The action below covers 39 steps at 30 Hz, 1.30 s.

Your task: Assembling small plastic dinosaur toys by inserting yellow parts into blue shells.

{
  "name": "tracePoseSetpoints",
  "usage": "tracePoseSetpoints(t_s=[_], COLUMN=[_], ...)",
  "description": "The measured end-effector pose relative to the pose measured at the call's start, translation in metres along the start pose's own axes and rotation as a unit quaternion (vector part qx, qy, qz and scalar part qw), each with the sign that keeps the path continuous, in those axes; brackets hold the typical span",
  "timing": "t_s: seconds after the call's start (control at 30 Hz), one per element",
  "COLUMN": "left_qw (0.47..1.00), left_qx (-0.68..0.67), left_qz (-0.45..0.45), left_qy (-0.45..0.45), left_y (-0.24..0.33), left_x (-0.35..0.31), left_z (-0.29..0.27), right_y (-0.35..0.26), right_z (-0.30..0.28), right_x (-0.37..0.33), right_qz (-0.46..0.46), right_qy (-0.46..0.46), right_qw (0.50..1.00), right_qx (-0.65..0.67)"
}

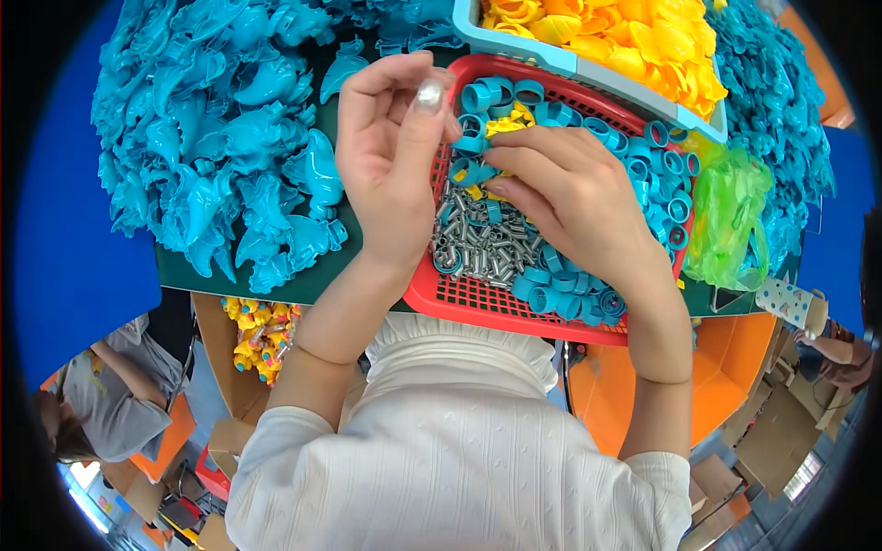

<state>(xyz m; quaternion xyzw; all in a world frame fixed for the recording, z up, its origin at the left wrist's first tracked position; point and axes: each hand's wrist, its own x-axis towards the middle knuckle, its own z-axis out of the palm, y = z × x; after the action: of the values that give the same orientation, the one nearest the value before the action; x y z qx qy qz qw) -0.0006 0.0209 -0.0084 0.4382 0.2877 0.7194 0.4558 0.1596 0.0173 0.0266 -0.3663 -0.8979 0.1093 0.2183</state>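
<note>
My left hand (390, 156) is raised at the left rim of the red basket (478, 317), palm turned up and fingers curled in toward the thumb. Something shiny and silver shows on the thumb tip; whatever the fingers may hold is hidden. Inside the basket, my right hand (570, 184) has its fingertips drawn together beside blue plastic rings (470, 138) and small yellow plastic pieces (512, 120). What it pinches, if anything, cannot be made out. Below its fingers lies a heap of small silver metal parts (487, 246).
Shiny blue plastic shells (207, 138) heap up on the left, with more blue shells (776, 101) at the far right. Behind the basket stands a grey-blue bin (588, 69) of yellow shells. A green plastic bag (730, 216) lies right; a cardboard box (216, 340) holds yellow figures below.
</note>
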Motion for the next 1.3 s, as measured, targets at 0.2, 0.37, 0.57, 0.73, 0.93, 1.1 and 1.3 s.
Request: tracePoseSetpoints(t_s=[0.2,0.37,0.57,0.73,0.93,1.1,1.3], left_qw=[0.966,0.674,0.530,0.599,0.756,0.823,0.870], left_qx=[0.255,0.724,0.811,0.766,0.637,0.563,0.484], left_qz=[0.033,0.004,0.008,0.012,-0.020,-0.016,-0.094], left_qy=[0.000,-0.149,-0.248,-0.234,-0.150,-0.070,-0.003], left_y=[0.028,0.065,0.053,0.048,0.049,0.038,0.044], left_x=[0.008,-0.005,-0.012,-0.001,0.012,0.008,0.015], left_z=[-0.018,-0.054,-0.075,-0.074,-0.076,-0.083,-0.090], right_y=[0.009,0.012,0.015,0.017,0.016,0.007,0.003], right_z=[-0.003,-0.008,-0.010,-0.010,-0.004,0.001,0.017], right_x=[-0.007,-0.008,-0.009,-0.009,-0.013,-0.013,-0.016], right_qz=[0.009,-0.003,-0.015,-0.006,0.006,-0.004,-0.001], right_qy=[0.056,0.068,0.091,0.092,0.054,0.006,-0.042], right_qw=[0.997,0.992,0.989,0.990,0.995,0.999,0.997], right_qx=[0.059,0.106,0.117,0.106,0.081,0.043,-0.065])
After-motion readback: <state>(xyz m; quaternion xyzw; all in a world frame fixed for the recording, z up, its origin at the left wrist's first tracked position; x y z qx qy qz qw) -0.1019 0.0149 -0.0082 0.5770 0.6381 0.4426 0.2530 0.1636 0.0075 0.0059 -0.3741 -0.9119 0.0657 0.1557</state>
